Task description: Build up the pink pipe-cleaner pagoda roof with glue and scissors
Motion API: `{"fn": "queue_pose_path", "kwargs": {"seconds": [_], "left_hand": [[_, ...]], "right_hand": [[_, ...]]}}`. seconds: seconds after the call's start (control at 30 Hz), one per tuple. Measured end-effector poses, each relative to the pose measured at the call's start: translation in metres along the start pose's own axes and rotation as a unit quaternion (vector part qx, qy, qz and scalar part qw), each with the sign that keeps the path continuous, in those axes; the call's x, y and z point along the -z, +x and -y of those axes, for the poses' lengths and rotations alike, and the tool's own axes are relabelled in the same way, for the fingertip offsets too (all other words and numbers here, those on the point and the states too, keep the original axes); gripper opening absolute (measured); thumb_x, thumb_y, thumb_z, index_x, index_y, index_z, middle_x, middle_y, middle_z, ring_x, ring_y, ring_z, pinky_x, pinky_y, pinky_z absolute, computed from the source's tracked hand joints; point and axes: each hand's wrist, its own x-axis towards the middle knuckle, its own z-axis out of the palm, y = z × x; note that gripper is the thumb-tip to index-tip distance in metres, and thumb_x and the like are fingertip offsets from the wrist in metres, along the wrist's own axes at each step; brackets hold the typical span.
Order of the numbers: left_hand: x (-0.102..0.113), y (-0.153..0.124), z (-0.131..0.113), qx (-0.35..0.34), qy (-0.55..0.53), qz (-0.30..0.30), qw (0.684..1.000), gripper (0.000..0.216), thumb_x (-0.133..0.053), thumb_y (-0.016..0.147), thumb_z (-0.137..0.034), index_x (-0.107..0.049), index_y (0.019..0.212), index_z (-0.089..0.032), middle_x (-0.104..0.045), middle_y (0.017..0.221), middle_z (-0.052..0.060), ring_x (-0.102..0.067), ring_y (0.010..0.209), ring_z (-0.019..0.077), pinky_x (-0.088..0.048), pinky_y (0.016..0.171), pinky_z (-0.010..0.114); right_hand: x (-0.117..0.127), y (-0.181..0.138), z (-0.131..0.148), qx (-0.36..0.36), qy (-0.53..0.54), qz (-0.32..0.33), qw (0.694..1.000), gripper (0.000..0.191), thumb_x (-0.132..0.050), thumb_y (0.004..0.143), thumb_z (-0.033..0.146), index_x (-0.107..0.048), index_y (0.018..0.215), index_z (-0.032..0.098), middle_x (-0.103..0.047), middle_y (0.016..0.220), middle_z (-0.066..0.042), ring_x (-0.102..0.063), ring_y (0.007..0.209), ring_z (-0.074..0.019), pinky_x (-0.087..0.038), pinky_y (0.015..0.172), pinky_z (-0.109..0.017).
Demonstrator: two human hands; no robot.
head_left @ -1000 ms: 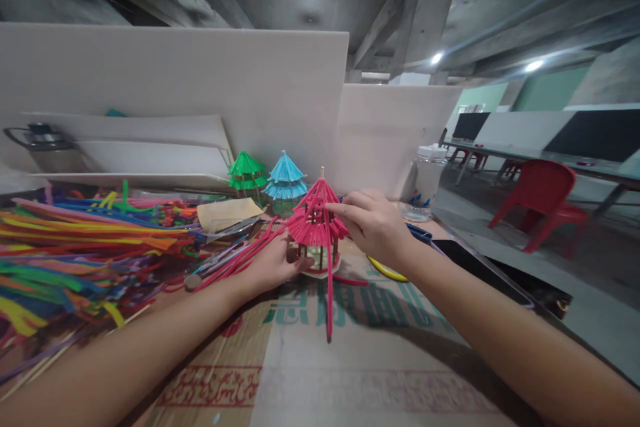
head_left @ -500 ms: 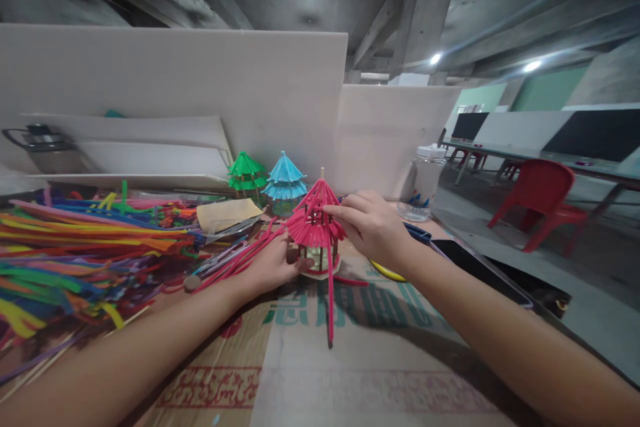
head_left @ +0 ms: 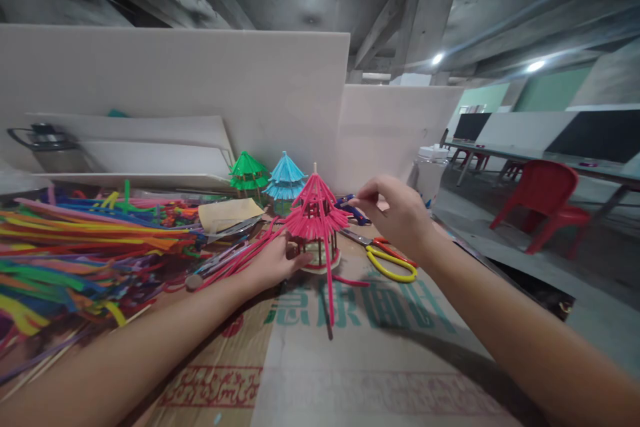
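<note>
A pink two-tiered model pavilion (head_left: 316, 203), its roofs made of pipe cleaners, stands on a pale base with dark posts. A thin stick pokes out of its top. One long pink pipe cleaner (head_left: 331, 293) hangs down its front onto the cardboard. My left hand (head_left: 277, 260) grips the pavilion low on its left side, fingers partly hidden behind it. Raised to the right of the roof, my right hand (head_left: 395, 210) has thumb and fingers pinched together; whatever may be between them is too small to make out. A blue-handled tool (head_left: 354, 212) lies behind its fingertips.
Scissors (head_left: 393, 263) with yellow and red handles lie under my right hand. Heaps of coloured pipe cleaners (head_left: 90, 233) cover the left. Green (head_left: 247, 170) and blue (head_left: 285, 173) model pavilions stand behind, with a clear plastic jar (head_left: 431, 173) at right.
My right hand has come away from the pink roof and moved right, baring the scissors and the blue-handled tool. The pavilion has tilted slightly left; my left hand keeps its place.
</note>
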Motion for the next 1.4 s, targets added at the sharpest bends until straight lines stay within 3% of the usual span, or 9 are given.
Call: {"fn": "queue_pose_path", "kwargs": {"seconds": [0.17,0.33,0.47,0.63,0.87,1.0,1.13,1.27,1.4], "left_hand": [[0.001,0.0,-0.002,-0.003,0.001,0.008,1.0,0.052,-0.065,0.086,-0.05,-0.058,0.121,-0.012,-0.071,0.105,0.013,-0.068,0.098,0.028,-0.053,0.082,0.035],[0.001,0.001,0.001,-0.009,-0.012,0.013,1.0,0.053,-0.064,0.087,-0.052,-0.059,0.12,-0.012,-0.071,0.104,0.013,-0.068,0.099,0.0288,-0.053,0.083,0.036],[-0.001,0.001,0.004,-0.012,-0.024,0.013,1.0,0.053,-0.064,0.087,-0.053,-0.058,0.12,-0.012,-0.071,0.107,0.015,-0.068,0.102,0.029,-0.053,0.086,0.037],[-0.001,0.001,0.008,-0.017,-0.046,-0.004,0.999,0.055,-0.069,0.083,-0.053,-0.06,0.119,-0.012,-0.072,0.098,0.012,-0.069,0.094,0.0272,-0.054,0.08,0.034],[0.0,0.0,0.008,-0.004,-0.052,-0.016,0.999,0.055,-0.072,0.078,-0.055,-0.062,0.113,-0.013,-0.07,0.087,0.008,-0.068,0.089,0.0253,-0.054,0.075,0.031],[0.0,0.001,0.007,-0.007,-0.043,-0.015,0.999,0.052,-0.072,0.079,-0.054,-0.062,0.11,-0.013,-0.07,0.089,0.009,-0.068,0.091,0.0262,-0.054,0.076,0.032],[0.0,0.002,0.007,-0.003,-0.026,-0.019,0.999,0.051,-0.069,0.082,-0.054,-0.062,0.11,-0.013,-0.07,0.1,0.012,-0.067,0.097,0.0269,-0.054,0.082,0.035],[0.0,0.002,0.009,0.005,-0.015,-0.03,0.999,0.053,-0.068,0.082,-0.056,-0.061,0.112,-0.013,-0.068,0.111,0.014,-0.066,0.102,0.0276,-0.054,0.087,0.037],[0.0,0.001,0.011,-0.007,-0.019,-0.023,1.0,0.052,-0.066,0.083,-0.056,-0.061,0.113,-0.013,-0.068,0.113,0.015,-0.067,0.1,0.0274,-0.054,0.086,0.038]], "right_hand": [[0.006,0.002,-0.005,0.002,-0.014,0.015,1.0,0.029,-0.061,0.095,0.04,-0.062,0.074,0.019,-0.063,0.065,-0.002,-0.055,0.062,-0.0152,-0.039,0.062,-0.027],[0.005,0.002,-0.008,0.014,-0.037,0.063,0.997,0.021,-0.052,0.099,0.023,-0.07,0.089,0.018,-0.068,0.074,-0.004,-0.06,0.071,-0.017,-0.042,0.067,-0.028],[0.004,0.002,-0.013,0.01,-0.005,0.058,0.998,0.024,-0.048,0.095,0.009,-0.07,0.092,0.018,-0.07,0.085,-0.005,-0.063,0.081,-0.017,-0.046,0.073,-0.028],[0.004,0.0,-0.013,-0.038,0.016,0.041,0.998,0.02,-0.049,0.095,0.013,-0.069,0.097,0.019,-0.062,0.093,-0.006,-0.06,0.081,-0.0164,-0.046,0.074,-0.028],[0.004,-0.021,-0.016,-0.065,0.012,0.166,0.984,0.024,-0.041,0.098,0.018,-0.066,0.097,0.018,-0.062,0.09,-0.008,-0.059,0.081,-0.0189,-0.044,0.072,-0.029],[0.008,-0.039,-0.026,-0.132,0.013,0.231,0.964,0.025,-0.041,0.099,0.026,-0.064,0.1,0.019,-0.067,0.088,-0.007,-0.061,0.079,-0.0193,-0.043,0.07,-0.029],[0.013,-0.049,-0.039,-0.209,-0.013,0.389,0.897,0.023,-0.046,0.095,0.031,-0.066,0.1,0.02,-0.07,0.087,-0.006,-0.061,0.074,-0.0193,-0.039,0.064,-0.028],[0.01,-0.061,-0.049,-0.177,0.022,0.532,0.828,0.029,-0.065,0.081,0.033,-0.067,0.108,0.022,-0.069,0.093,-0.006,-0.063,0.082,-0.0224,-0.042,0.065,-0.028],[0.002,-0.074,-0.054,-0.157,-0.01,0.514,0.843,0.047,-0.071,0.077,0.041,-0.066,0.12,0.024,-0.066,0.103,-0.01,-0.064,0.089,-0.0263,-0.047,0.074,-0.033]]}}
